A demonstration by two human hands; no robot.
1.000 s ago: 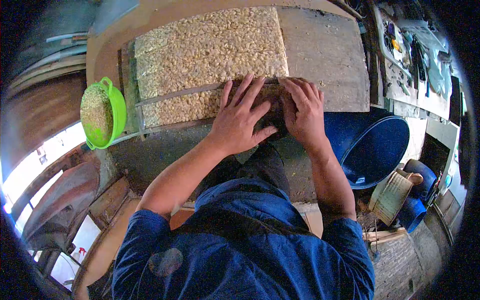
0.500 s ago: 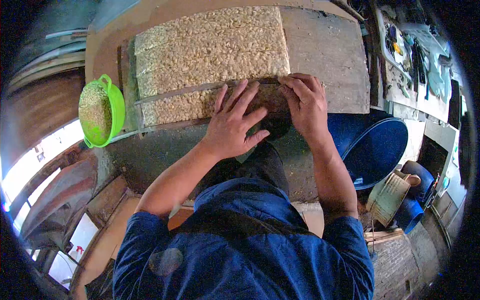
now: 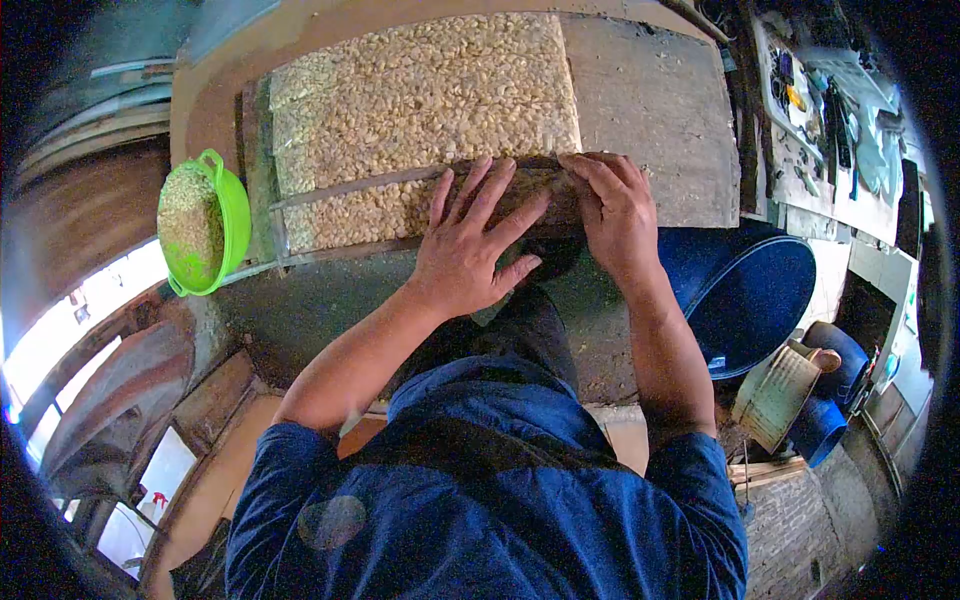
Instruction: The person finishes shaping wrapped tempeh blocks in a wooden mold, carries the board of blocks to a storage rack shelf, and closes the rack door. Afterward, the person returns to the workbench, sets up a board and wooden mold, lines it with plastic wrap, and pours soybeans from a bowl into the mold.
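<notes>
A broad flat slab of pale beans point(image 3: 420, 100), with a shiny film-like surface at its edges, lies on a wooden board. A narrow dark wooden strip point(image 3: 350, 186) crosses it near my side, leaving a band of beans in front of it. My left hand point(image 3: 470, 235) is spread out, its fingertips resting on the strip and its thumb apart. At the strip's right end, by the slab's corner, my right hand point(image 3: 615, 210) is closed with curled fingers pressed together. Whatever lies between those fingers is hidden.
A green basket point(image 3: 235, 225) of beans stands at the left. The bare wooden board point(image 3: 655, 120) extends right of the slab. Below it sits a large blue barrel point(image 3: 760, 300), with smaller containers point(image 3: 780, 395) beyond. Assorted tools lie on a white tray point(image 3: 800, 110).
My left index finger has stretched further right along the strip. My right hand has shifted very slightly, its fingers still closed at the corner. The slab and strip look unmoved.
</notes>
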